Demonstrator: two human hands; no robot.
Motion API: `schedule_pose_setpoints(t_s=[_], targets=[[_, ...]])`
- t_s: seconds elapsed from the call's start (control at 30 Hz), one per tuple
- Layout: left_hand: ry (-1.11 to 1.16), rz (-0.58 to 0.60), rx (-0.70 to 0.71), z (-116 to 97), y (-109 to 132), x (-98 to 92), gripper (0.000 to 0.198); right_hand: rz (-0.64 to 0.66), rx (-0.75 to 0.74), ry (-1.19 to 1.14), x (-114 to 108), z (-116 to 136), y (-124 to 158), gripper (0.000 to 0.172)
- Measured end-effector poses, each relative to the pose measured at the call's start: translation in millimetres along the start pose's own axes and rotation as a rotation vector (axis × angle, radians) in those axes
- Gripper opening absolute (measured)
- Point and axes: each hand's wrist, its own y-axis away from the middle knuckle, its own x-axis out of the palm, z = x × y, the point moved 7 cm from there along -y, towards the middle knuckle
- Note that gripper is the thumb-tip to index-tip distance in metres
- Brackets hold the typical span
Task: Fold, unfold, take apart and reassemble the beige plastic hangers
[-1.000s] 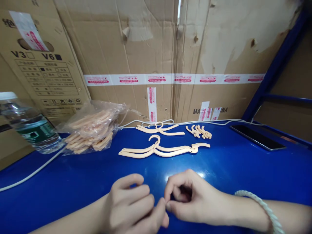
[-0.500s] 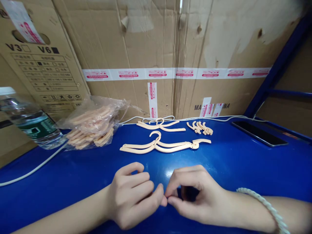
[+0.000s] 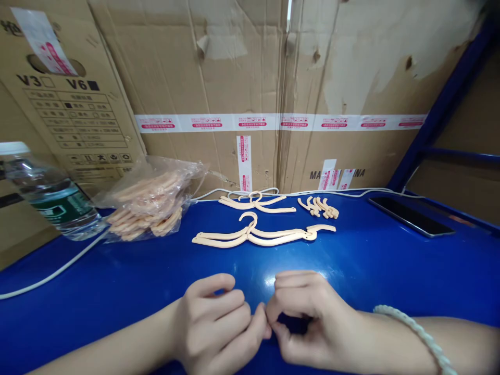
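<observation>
My left hand [image 3: 221, 323] is curled at the near edge of the view, its fingers folded in. My right hand [image 3: 308, 317] pinches thumb and forefinger together against the little-finger side of my left hand. Anything between those fingertips is too small to make out. Beyond my hands, a cream folding hanger [image 3: 273, 238] lies on the blue table [image 3: 367, 276], with an angled piece at its right end. Behind it lies another cream hanger [image 3: 273, 209]. Several small curved hook pieces [image 3: 318, 207] are grouped to its right.
A clear plastic bag [image 3: 156, 182] of cream parts and a water bottle [image 3: 58, 203] stand at the left. A dark phone [image 3: 410, 216] lies at the right. White cable [image 3: 58, 273] runs along the left and back. Cardboard boxes [image 3: 195, 67] wall off the back.
Both hands appear slightly lower in view, still touching. My right hand's fingers have curled a little more. The view has shifted slightly; the hangers and hooks lie as before.
</observation>
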Motion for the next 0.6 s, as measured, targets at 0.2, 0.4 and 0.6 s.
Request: schedule_pose_setpoints(t_s=[0.2, 0.4, 0.6], targets=[[-0.125, 0.016, 0.073, -8, 2, -4.5, 0.024, 0.099, 0.528, -0.434, 21, -43, 15, 0.012], [-0.274, -0.078, 0.155, -9, 2, -10.7, 0.03, 0.148, 0.786, -0.701, 32, -50, 20, 0.012], [-0.318, 0.111, -0.271, -2, -1, -10.0, 0.022, 0.202, 0.93, -0.769, 38, -43, 26, 0.009]])
